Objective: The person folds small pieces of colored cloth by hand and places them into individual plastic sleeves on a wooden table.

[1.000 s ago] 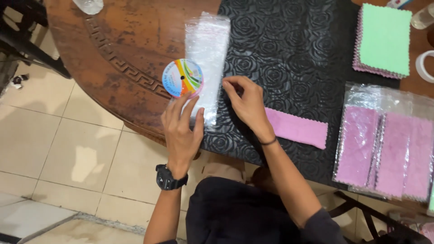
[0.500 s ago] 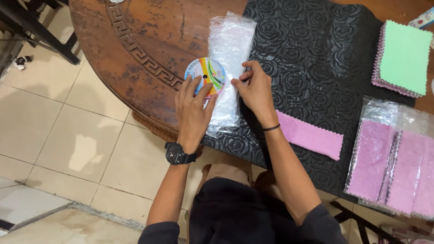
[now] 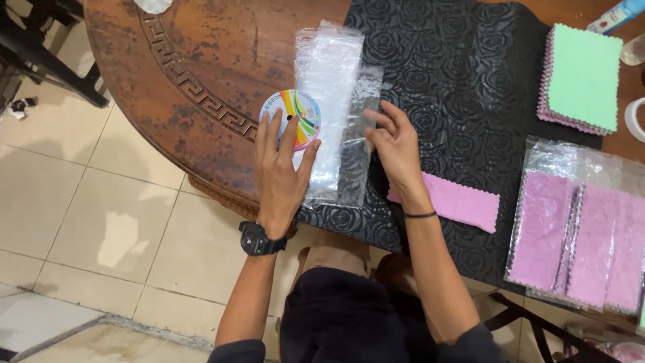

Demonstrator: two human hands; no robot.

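Observation:
My left hand (image 3: pixel 279 172) lies flat on the lower left of a stack of clear plastic sleeves (image 3: pixel 327 87), its fingers touching a round multicoloured ribbon spool (image 3: pixel 291 118). My right hand (image 3: pixel 396 148) has its fingertips on a single clear sleeve (image 3: pixel 357 144) that is slid partly off the stack to the right. A folded pink cloth (image 3: pixel 463 202) lies on the black embossed mat (image 3: pixel 457 81) just right of my right wrist. A black watch is on my left wrist.
A stack of green and pink cloths (image 3: pixel 582 77) sits at the far right. Bagged pink cloths (image 3: pixel 578 228) lie at the near right. The round wooden table (image 3: pixel 201 74) has a carved edge. Tiled floor (image 3: pixel 87 222) and a dark chair leg are at left.
My right hand has drawn one clear sleeve sideways off the stack to the right. My left hand has flattened beside the spool. The camera view has shifted.

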